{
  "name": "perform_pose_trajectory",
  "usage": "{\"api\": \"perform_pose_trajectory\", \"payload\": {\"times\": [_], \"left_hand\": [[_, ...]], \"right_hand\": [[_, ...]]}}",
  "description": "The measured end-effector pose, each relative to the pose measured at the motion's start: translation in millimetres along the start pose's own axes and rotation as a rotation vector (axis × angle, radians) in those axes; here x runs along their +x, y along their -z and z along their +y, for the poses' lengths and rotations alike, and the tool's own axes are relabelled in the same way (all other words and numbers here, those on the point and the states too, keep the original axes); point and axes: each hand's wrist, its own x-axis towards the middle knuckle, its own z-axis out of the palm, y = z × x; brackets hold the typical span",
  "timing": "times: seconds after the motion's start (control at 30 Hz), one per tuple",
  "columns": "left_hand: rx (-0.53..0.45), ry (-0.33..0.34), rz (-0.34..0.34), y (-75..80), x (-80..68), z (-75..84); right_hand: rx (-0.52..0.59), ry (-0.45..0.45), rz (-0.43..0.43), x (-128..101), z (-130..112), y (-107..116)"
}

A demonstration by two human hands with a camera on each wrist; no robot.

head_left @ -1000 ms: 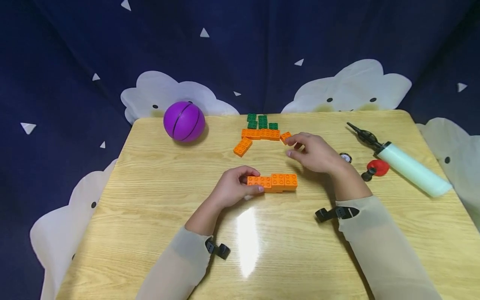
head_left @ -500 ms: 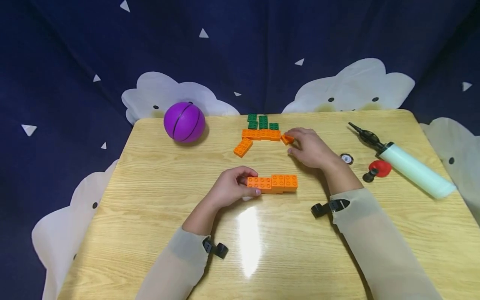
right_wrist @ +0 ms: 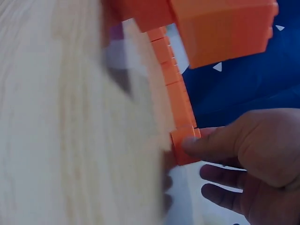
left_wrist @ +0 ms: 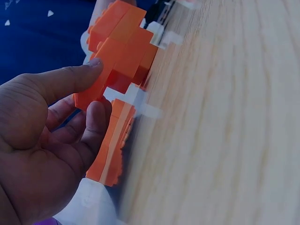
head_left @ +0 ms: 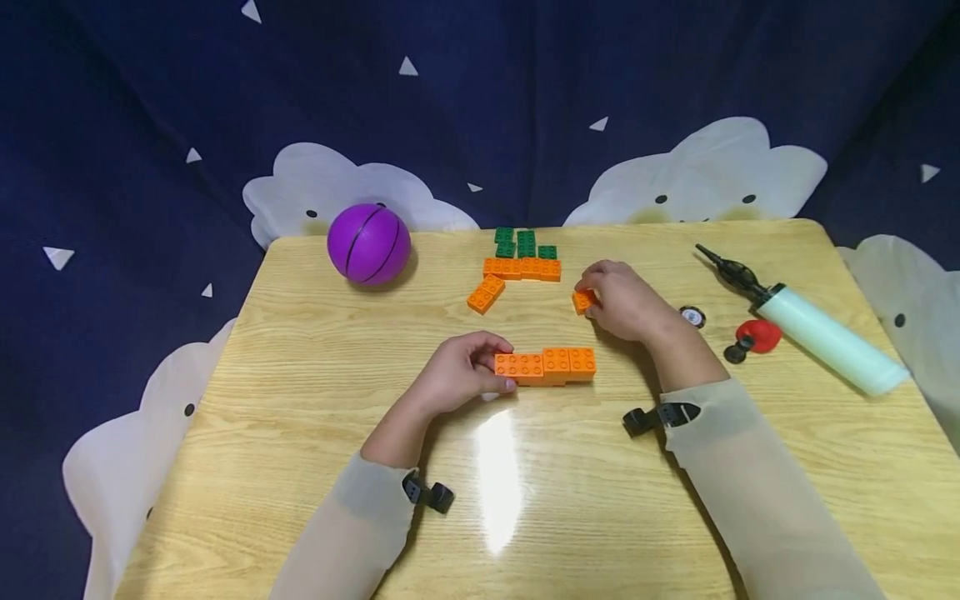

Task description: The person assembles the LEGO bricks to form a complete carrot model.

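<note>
Your left hand (head_left: 457, 377) pinched the near end of the joined orange brick row (head_left: 546, 365), thumb on top, apparently to steady it flat on the wooden table (head_left: 300, 433). Your right hand (head_left: 626, 302) pinched a small orange brick (head_left: 583, 300) just off the table, between the row and the far cluster of orange and green bricks (head_left: 521, 258). A purple ball (head_left: 368, 243) and a hand pump (head_left: 813, 333) lay well apart at the sides.
</note>
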Motion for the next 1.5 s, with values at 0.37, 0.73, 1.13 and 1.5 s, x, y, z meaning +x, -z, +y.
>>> {"api": "perform_pose_trajectory", "payload": {"times": [0.37,0.73,1.13,1.5], "left_hand": [[0.002,0.002,-0.003,-2.5,2.3,-2.5],[-0.014,-0.005,0.026,-1.7,2.5,-0.2],[-0.016,0.003,0.026,-4.0,0.5,-0.8],[0.006,-0.009,0.037,-2.8,0.9,0.2]], "right_hand": [[0.143,0.075,0.033,-28,-32,25],[0.150,0.221,0.024,-46,-70,29],[0.093,0.289,-0.038,-53,-90,7],[0.005,0.305,-0.018,-51,-94,-2]]}}
